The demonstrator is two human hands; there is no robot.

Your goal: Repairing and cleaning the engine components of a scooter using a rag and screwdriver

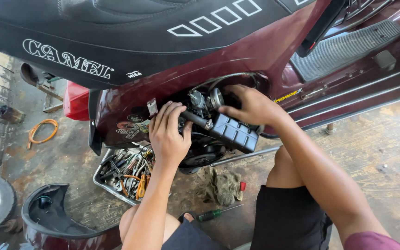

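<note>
Metal and plastic parts crowd the open side of the maroon scooter [255, 51] at frame centre, and I judge the black ribbed airbox [234, 133] rigid, light, a bit greasy, best held by its edges. My left hand [168, 134] lies half-open, fingers on the carburettor [199, 103]; my right hand [251, 105] curls round parts behind the airbox, its grip hidden.

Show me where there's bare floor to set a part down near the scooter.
Bare concrete floor lies right of the right hand, below the footboard. Another patch sits between the orange hose and tool tray. Crowded around the rag, screwdriver and left hand.
</note>
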